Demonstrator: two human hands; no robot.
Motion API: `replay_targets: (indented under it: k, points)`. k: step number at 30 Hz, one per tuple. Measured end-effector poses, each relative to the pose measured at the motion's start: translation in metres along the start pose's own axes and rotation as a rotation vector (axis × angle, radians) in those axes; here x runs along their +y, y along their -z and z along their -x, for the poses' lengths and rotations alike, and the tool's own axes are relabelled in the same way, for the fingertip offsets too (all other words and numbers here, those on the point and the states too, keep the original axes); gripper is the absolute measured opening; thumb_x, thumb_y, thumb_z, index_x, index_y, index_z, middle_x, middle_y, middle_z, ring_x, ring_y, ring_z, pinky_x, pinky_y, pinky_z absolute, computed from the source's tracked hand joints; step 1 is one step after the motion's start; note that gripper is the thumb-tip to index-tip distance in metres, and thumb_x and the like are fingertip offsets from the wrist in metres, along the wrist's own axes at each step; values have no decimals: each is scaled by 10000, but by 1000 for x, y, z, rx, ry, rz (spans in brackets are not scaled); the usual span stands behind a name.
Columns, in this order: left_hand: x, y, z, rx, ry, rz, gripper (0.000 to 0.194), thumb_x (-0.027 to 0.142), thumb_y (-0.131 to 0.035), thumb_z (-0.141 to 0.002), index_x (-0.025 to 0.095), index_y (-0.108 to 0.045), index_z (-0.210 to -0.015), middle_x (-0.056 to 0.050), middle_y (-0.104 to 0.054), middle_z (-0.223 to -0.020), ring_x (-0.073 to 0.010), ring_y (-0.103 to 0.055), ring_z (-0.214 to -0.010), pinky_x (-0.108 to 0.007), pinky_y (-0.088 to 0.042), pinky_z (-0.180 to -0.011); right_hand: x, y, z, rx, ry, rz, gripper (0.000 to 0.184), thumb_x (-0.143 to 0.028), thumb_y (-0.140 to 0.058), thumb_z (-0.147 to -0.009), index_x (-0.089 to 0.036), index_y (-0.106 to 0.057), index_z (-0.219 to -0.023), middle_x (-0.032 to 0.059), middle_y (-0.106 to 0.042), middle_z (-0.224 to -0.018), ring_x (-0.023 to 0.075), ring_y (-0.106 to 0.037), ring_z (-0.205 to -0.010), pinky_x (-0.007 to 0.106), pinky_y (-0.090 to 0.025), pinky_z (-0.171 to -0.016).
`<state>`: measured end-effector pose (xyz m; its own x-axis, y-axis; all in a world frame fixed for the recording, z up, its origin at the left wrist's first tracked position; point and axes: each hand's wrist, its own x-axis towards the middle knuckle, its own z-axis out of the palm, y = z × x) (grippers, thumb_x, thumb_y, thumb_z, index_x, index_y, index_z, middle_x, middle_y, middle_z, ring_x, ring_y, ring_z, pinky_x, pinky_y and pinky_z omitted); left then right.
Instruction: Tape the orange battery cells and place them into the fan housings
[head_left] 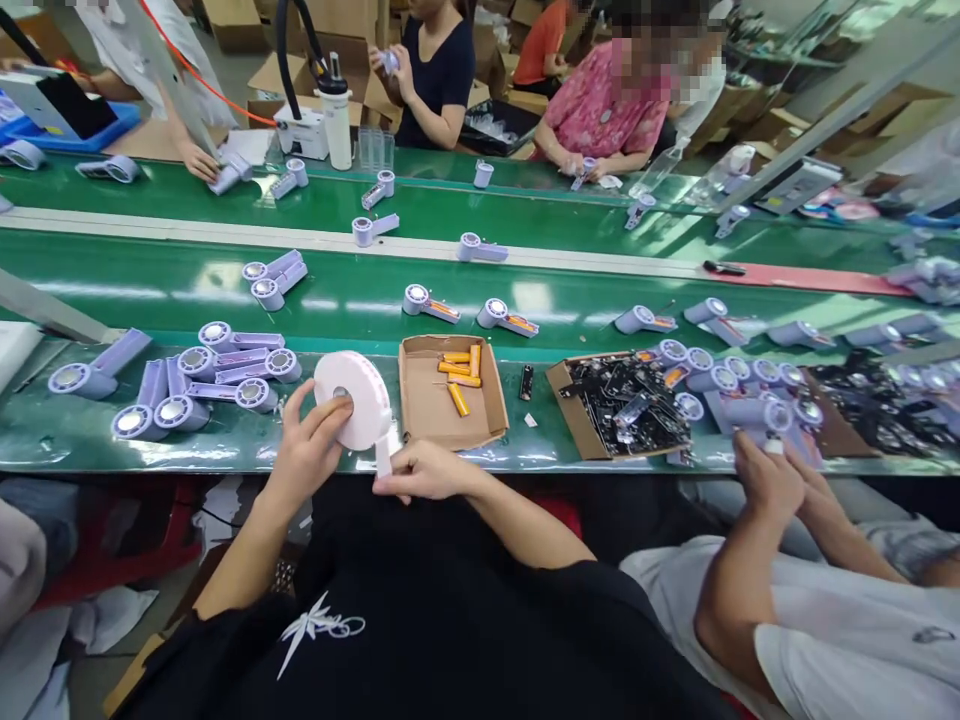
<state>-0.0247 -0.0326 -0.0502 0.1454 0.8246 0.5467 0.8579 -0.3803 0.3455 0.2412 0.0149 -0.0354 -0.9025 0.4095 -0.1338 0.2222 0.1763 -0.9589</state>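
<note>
My left hand (307, 445) is closed around a large white roll of tape (352, 400), thumb on its hub, held just above the near edge of the green bench (75, 435). My right hand (424, 470) pinches the loose white end of the tape (383, 458) hanging below the roll. Straight ahead lies a shallow cardboard tray (427, 400) with several orange batteries (457, 398). A pile of lilac fan housings (217, 375) sits to the left of the roll.
A co-worker's hands (772, 475) at my right hold a lilac housing beside a box of black circuit boards (622, 405). More housings ride the green conveyor (525, 295). Other people work across the belt.
</note>
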Motion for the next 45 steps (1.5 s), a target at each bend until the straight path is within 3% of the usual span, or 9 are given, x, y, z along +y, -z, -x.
replay_targets:
  k: [2, 5, 10, 14, 23, 29, 35, 40, 45]
  points:
    - [-3, -3, -5, 28, 85, 93, 476, 273, -708, -984, 334, -589, -1442, -94, -698, -1423, -361, -499, -1573, -660, -568, -1206, 4, -7, 4, -74, 29, 95, 482, -519, -748, -1020, -187, -758, -671, -10, -701, -584, 114, -595, -537, 238, -425, -590]
    - [-12, -11, -1, 97, 263, 214, 685, 414, -776, -963, 309, -488, -1576, -144, -577, -1571, -352, -544, -1521, -483, -707, -962, 11, 19, 14, -93, -92, 216, 241, -439, -805, -995, -212, -871, -951, -20, -756, -653, 125, -649, -556, 233, -439, -593]
    - [-7, -35, 11, 76, 160, 176, 611, 362, -801, -944, 267, -574, -1503, -136, -677, -1418, -367, -574, -1438, -541, -634, -1072, 19, 87, 26, 517, -550, 630, 392, -429, -728, -1060, -144, -771, -1327, 180, -852, -1207, 276, -820, -1069, 329, -600, -930]
    - [10, -49, 8, 20, 9, 121, 585, 239, -762, -939, 231, -597, -1500, -141, -727, -1360, -367, -585, -1373, -587, -545, -1173, 28, 105, 17, 546, -734, 761, 390, -256, -856, -942, -83, -781, -1283, 273, -814, -1304, 380, -788, -1251, 448, -592, -1099]
    - [30, -29, 7, -43, -89, -138, 676, -24, -603, -907, 307, -731, -1483, -88, -788, -1293, -360, -486, -1352, -481, -531, -1091, 0, 80, 41, 762, -31, 4, 480, -389, -863, -888, -212, -845, -1334, 97, -837, -1351, 349, -825, -1221, 521, -649, -1153]
    - [36, -27, 3, -41, -58, -155, 663, -6, -625, -917, 306, -740, -1490, -90, -797, -1289, -336, -509, -1220, -432, -527, -1025, 8, 38, 16, 727, 0, -264, 541, -441, -888, -843, -212, -819, -1328, 98, -837, -1347, 346, -818, -1243, 527, -642, -1152]
    - [60, -38, 0, 15, -12, -233, 486, 270, -757, -964, 222, -759, -1447, -128, -785, -1138, -346, -547, -1126, -642, -397, -1255, 27, 2, -19, 1043, 107, -724, 730, -511, -1011, -711, -217, -721, -1313, 111, -881, -1177, 314, -834, -1193, 505, -661, -1112]
    - [68, -28, 28, -104, -82, -89, 466, 342, -813, -928, 223, -775, -1378, -107, -746, -1018, -334, -586, -1106, -619, -441, -1241, 25, 47, 3, 1201, 257, -878, 568, -443, -1041, -694, -244, -743, -1134, 57, -882, -1079, 245, -860, -1052, 367, -722, -953]
    - [7, -8, 13, -421, 60, -177, 765, 403, -902, -828, 255, -657, -1538, -154, -706, -1446, -424, -523, -1357, -687, -391, -1265, 28, 105, 59, 1417, 427, -785, 694, -341, -1031, -731, -336, -691, -1337, -17, -857, -1133, 160, -849, -1059, 233, -703, -870]
